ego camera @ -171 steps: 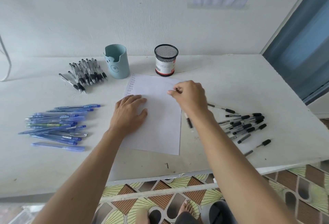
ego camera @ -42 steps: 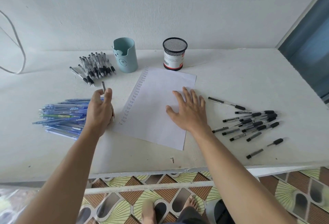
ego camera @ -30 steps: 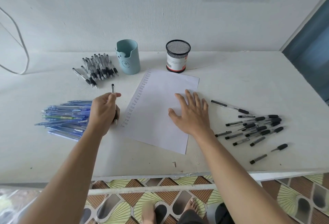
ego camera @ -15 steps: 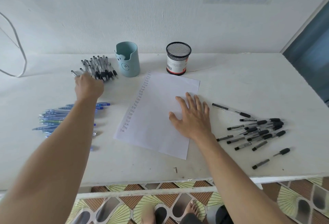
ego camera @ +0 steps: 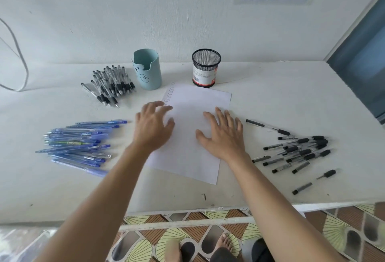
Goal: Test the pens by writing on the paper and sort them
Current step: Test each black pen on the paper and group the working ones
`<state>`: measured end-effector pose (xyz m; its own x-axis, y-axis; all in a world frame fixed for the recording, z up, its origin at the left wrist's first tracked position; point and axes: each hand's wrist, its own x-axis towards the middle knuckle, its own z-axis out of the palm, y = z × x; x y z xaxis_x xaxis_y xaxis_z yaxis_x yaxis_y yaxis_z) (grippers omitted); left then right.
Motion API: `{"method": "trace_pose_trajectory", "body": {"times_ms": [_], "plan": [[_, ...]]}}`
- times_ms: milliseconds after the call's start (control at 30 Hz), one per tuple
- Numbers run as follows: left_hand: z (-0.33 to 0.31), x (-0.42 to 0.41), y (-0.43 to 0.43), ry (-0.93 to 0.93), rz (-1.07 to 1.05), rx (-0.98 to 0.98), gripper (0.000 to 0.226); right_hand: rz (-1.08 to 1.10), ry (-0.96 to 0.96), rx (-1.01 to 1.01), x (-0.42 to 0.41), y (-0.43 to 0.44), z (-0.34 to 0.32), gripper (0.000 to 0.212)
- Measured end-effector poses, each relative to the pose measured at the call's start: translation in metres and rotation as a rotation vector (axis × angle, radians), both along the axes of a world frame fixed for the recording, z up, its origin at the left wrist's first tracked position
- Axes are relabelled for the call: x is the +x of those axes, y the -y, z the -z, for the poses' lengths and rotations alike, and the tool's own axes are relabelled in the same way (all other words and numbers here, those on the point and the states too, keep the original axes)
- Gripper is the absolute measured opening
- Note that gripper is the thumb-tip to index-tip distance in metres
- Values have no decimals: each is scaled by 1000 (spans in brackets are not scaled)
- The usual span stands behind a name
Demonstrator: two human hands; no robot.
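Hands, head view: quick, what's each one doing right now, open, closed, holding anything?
Left hand: open, fingers spread, holding nothing, over the left edge of the paper.
Right hand: open, flat on the paper, holding nothing.

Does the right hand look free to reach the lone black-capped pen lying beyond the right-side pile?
Probably yes: the right hand lies flat and empty on the white paper sheet, with only bare white table between it and the lone black-capped pen.

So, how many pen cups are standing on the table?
2. The blue cup stands at the back, right of a pen pile; the black mesh cup stands behind the paper.
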<state>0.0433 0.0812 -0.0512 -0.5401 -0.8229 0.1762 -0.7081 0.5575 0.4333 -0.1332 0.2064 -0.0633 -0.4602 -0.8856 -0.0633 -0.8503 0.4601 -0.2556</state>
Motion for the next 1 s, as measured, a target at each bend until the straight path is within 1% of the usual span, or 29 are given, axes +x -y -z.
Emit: {"method": "trace_pose_trajectory", "body": {"times_ms": [67, 133, 200, 300, 367, 433, 533, 600, 667, 733, 800, 867, 933, 1000], "plan": [[11, -4, -11, 176, 101, 25, 68, -1, 46, 19, -3, 1, -4, 63], [16, -4, -14, 263, 125, -15, 79, -4, 121, 4, -7, 1, -10, 56], [16, -3, -13, 265, 111, -42, 82, -10, 150, -50, -13, -3, -16, 51], [17, -3, -13, 262, 107, -54, 79, 41, 62, -116, -27, -15, -23, 57], [18, -3, -14, 263, 108, -46, 77, 131, 5, -99, -39, -25, -25, 53], [19, -3, -13, 258, 106, -49, 76, 232, -37, -46, -51, -35, -29, 53], [18, -3, -13, 246, 100, -46, 77, 347, -21, -38, -67, -43, -33, 44], [17, -4, -13, 237, 96, -42, 79, 354, 2, -76, -75, -45, -32, 34], [16, -4, -13, 230, 93, -36, 80, 318, -12, -138, -76, -44, -33, 29], [17, -4, -13, 227, 90, -28, 79, 249, -12, -261, -69, -36, -38, 27], [17, -3, -13, 221, 89, -24, 76, 158, 41, -400, -52, -23, -46, 25], [17, -3, -13, 203, 88, -16, 71, 77, 130, -474, -29, -7, -54, 22], [17, -3, -12, 163, 80, 5, 67, 39, 259, -450, -6, 9, -58, 23], [17, -3, -9, 76, 54, 53, 63, 58, 410, -357, 13, 22, -58, 32]]}}
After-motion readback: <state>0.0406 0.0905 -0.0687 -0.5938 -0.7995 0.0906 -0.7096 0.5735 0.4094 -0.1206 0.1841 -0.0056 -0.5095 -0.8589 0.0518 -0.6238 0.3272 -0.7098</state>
